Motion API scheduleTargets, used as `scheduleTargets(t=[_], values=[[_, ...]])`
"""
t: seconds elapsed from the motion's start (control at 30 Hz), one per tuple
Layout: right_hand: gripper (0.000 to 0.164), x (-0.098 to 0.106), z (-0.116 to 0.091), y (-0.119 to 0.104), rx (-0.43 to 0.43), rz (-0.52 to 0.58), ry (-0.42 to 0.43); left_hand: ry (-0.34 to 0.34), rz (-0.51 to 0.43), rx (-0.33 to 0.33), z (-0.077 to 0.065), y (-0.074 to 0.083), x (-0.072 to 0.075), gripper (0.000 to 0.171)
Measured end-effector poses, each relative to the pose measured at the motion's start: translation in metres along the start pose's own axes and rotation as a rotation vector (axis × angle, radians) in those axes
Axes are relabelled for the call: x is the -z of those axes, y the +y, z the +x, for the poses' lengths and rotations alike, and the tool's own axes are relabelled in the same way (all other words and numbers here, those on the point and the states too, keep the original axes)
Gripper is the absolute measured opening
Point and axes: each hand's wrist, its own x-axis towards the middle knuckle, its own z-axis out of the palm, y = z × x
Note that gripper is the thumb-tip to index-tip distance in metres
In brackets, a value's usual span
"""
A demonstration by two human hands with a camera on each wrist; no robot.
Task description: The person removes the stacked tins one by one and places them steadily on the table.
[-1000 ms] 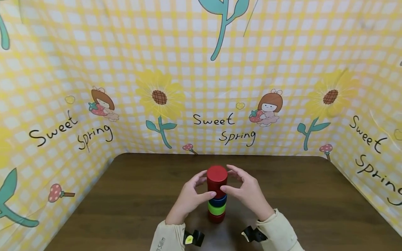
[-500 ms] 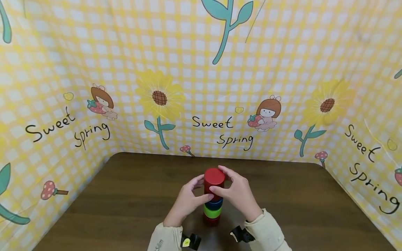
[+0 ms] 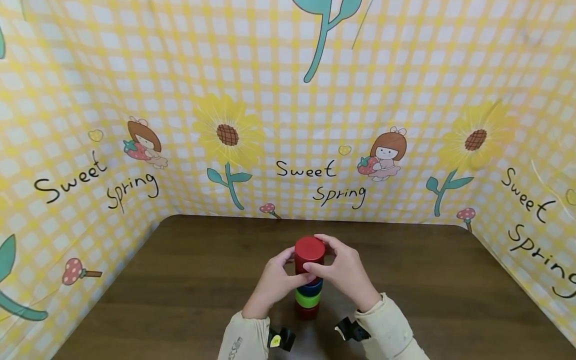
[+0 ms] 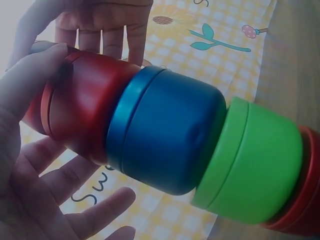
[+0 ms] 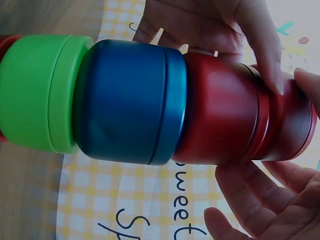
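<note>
Two hands round the top red jar of an upright stack

The left hand (image 3: pixel 273 281) and the right hand (image 3: pixel 348 270) both grasp the top red jar (image 3: pixel 309 248), one from each side, thumbs on the near side and fingers reaching behind. Each hand is partly curved rather than clenched. The right wrist view shows both thumbs against the jar's side; some of the left hand's lower fingers spread out loose in the left wrist view.

The top red jar stands uppermost in the column. Below it come a second red jar (image 5: pixel 220 110), a blue jar (image 5: pixel 127 102), a green jar (image 5: pixel 35 92) and a bottom red jar (image 3: pixel 307 313), which stands on the table.

The head view hides most of the second red jar behind the thumbs. Both wrist views cut off the bottom red jar at the edge, and where the fingers press on the far side is hard to make out.

The table (image 3: pixel 202 280) is dark brown with wood grain. Around it hangs a yellow-and-white checked cloth (image 3: pixel 288 115) printed with sunflowers, cartoon figures and "Sweet Spring". Both sleeves (image 3: pixel 246 335) are cream, with black devices (image 3: pixel 282 340) at the wrists.
</note>
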Motion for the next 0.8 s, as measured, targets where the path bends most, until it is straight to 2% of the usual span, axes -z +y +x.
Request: scheduleTargets(t=[0.27,0.43,0.8], values=[[0.053,0.003,0.001,0.000,0.005,-0.004,-0.001,-0.010,0.017,0.029,0.001,0.003,-0.002,0.055],[0.054,0.007,0.001,0.001,0.009,-0.023,-0.007,-0.015,-0.014,0.048,0.003,0.002,-0.002,0.055],[0.058,0.027,0.000,0.004,-0.010,-0.077,0.015,-0.019,-0.032,0.123,0.005,-0.002,0.000,0.056]])
